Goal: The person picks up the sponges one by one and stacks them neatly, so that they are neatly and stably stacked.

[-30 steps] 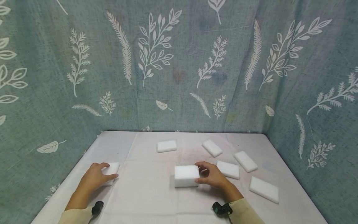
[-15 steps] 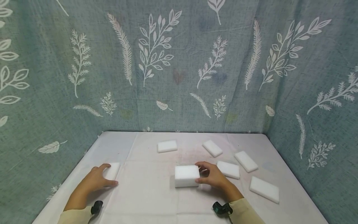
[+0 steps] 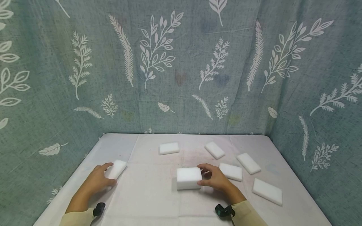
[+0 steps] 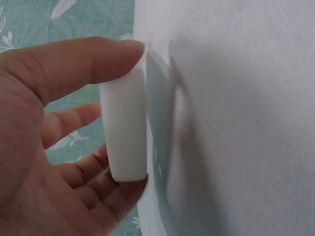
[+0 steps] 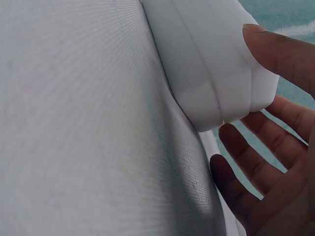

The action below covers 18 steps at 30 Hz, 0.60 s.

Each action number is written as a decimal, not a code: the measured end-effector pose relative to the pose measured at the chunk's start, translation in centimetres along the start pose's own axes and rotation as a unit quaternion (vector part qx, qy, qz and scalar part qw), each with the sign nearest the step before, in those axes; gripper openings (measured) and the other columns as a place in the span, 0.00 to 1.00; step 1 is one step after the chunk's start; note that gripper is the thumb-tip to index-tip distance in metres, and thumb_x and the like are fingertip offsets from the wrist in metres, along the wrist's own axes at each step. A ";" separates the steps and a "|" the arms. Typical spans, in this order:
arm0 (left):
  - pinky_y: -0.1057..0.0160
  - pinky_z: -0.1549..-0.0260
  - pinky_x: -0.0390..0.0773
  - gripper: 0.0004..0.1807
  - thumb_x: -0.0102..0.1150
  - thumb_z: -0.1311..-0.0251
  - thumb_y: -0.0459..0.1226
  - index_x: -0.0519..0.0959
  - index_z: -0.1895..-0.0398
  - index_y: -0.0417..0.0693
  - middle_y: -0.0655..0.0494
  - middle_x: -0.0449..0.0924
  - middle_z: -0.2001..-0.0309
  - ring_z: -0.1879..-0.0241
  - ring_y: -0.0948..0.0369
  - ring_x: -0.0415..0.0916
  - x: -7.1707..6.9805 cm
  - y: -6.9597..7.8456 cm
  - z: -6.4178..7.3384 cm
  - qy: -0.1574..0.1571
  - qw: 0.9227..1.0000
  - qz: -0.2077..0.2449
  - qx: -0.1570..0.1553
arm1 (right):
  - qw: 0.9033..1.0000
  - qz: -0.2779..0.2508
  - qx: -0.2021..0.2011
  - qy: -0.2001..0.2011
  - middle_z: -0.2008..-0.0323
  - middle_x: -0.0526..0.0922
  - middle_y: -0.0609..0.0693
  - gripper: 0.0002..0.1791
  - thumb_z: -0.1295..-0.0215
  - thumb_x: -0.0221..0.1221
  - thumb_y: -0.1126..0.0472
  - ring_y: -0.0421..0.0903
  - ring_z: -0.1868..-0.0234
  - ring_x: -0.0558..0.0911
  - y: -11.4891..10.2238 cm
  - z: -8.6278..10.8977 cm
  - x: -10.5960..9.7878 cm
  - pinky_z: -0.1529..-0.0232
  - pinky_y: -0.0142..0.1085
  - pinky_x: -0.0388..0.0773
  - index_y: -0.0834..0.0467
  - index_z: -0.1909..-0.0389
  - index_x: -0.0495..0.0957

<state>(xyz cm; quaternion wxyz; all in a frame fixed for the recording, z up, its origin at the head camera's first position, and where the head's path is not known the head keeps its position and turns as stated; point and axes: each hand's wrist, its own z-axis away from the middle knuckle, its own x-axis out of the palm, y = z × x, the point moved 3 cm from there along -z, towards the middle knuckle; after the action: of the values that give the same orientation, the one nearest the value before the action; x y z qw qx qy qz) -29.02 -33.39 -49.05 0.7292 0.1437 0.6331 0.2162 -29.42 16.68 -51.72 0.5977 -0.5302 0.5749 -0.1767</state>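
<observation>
While pinching white block (image 3: 117, 169) between fingers of left hand (image 3: 97, 179) | holding white stack (image 3: 188, 178) on bench (image 3: 147, 191) with fingers of right hand (image 3: 214, 177)

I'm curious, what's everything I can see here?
Cloth-covered table: one, white, lower centre
Loose foam blocks: five, white, far and right table areas
Foam block stack: one, white, mid-table
Held foam block: one, white, left of stack
Leaf-print fabric: count unclear, teal with white, behind and beside table
Wrist devices: two, black, at cuffs
Sleeves: two, cream, bottom edge
Left hand: one, pinching held foam block
Right hand: one, on stack's right end
</observation>
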 end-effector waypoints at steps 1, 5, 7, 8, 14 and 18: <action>0.30 0.57 0.71 0.53 0.74 0.53 0.50 0.57 0.29 0.38 0.28 0.61 0.42 0.48 0.34 0.68 0.0 0.1 0.0 0.005 1.000 0.003 0.004 | 1.000 -0.001 0.000 0.000 0.56 0.81 0.51 0.35 0.51 0.75 0.57 0.48 0.57 0.82 0.0 0.0 0.0 0.52 0.46 0.79 0.58 0.41 0.75; 0.30 0.54 0.69 0.48 0.72 0.50 0.49 0.60 0.31 0.37 0.29 0.60 0.40 0.44 0.33 0.64 -0.2 0.8 -0.1 0.034 0.999 0.014 0.026 | 1.000 -0.009 0.001 0.001 0.56 0.80 0.55 0.35 0.50 0.74 0.62 0.52 0.57 0.82 -0.5 0.1 0.0 0.51 0.51 0.78 0.62 0.40 0.74; 0.30 0.53 0.69 0.45 0.71 0.48 0.48 0.63 0.32 0.36 0.30 0.60 0.39 0.42 0.33 0.63 -0.2 1.2 -0.2 0.054 0.997 0.018 0.049 | 1.000 -0.015 -0.002 -0.004 0.56 0.80 0.57 0.34 0.50 0.73 0.64 0.55 0.57 0.82 -1.8 0.3 -0.2 0.51 0.54 0.77 0.65 0.41 0.73; 0.31 0.52 0.69 0.43 0.71 0.48 0.48 0.64 0.33 0.36 0.31 0.60 0.38 0.42 0.33 0.63 -0.2 1.4 -0.2 0.066 0.996 0.021 0.063 | 1.000 -0.017 -0.002 -0.006 0.56 0.80 0.59 0.34 0.50 0.73 0.65 0.56 0.57 0.81 -2.4 0.5 -0.3 0.50 0.55 0.77 0.66 0.41 0.73; 0.34 0.52 0.70 0.36 0.71 0.47 0.44 0.70 0.37 0.39 0.36 0.65 0.39 0.42 0.36 0.65 -0.2 3.1 -0.3 0.114 0.985 0.029 0.125 | 1.000 -0.010 0.002 -0.005 0.56 0.80 0.53 0.35 0.50 0.74 0.59 0.51 0.57 0.82 -1.0 0.2 -0.2 0.51 0.48 0.79 0.63 0.40 0.74; 0.33 0.50 0.68 0.34 0.72 0.48 0.42 0.72 0.38 0.40 0.38 0.66 0.39 0.41 0.37 0.64 0.2 3.6 -0.9 0.114 0.983 0.032 0.140 | 1.000 -0.002 0.003 -0.004 0.56 0.80 0.48 0.35 0.51 0.75 0.55 0.47 0.57 0.82 0.0 0.0 -0.1 0.52 0.41 0.79 0.58 0.40 0.75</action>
<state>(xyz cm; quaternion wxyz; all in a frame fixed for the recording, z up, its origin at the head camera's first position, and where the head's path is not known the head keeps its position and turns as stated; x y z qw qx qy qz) -30.37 -30.29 -47.60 0.6176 0.2394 0.7311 0.1634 -29.45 16.72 -51.66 0.6011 -0.5300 0.5713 -0.1774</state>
